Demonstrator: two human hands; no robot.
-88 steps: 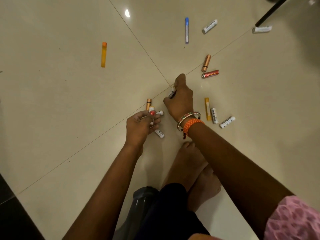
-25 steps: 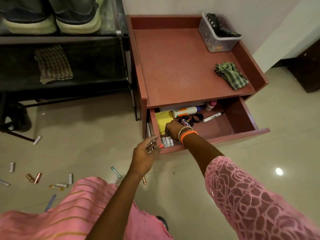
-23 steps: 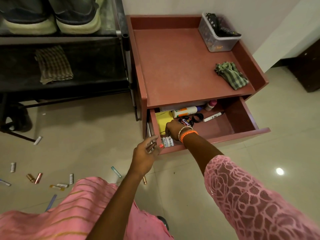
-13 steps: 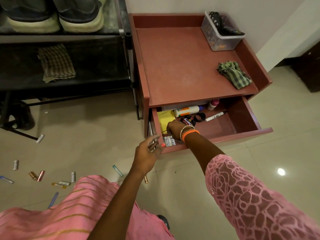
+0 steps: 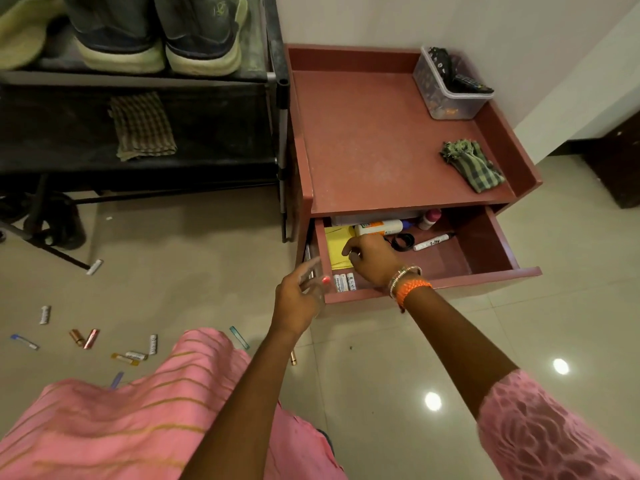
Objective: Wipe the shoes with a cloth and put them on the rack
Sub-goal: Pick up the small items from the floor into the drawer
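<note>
The left hand (image 5: pixel 301 299) has loosened, its blurred fingers perhaps keeping batteries, the right hand (image 5: pixel 372 259) curls inside the drawer (image 5: pixel 485 244); shoes (image 5: pixel 156 36) already sit on the rack (image 5: pixel 273 77), cloth (image 5: pixel 142 128) untouched below.

Shoes (image 5: pixel 157 36) up on rack (image 5: pixel 273 77), cloth (image 5: pixel 142 126) on shelf below; cabinet (image 5: pixel 381 140) right of rack, drawer (image 5: pixel 485 251) open, batteries (image 5: pixel 90 337) on floor left.

We see a glossy tiled floor (image 5: pixel 398 358) that reflects lamps. The cabinet (image 5: pixel 388 140) looks like matt red painted wood. The rack (image 5: pixel 282 109) has metal tubes. Both checked cloths (image 5: pixel 142 126) (image 5: pixel 472 166) are woven fabric, and the tub (image 5: pixel 446 95) is clear plastic.
</note>
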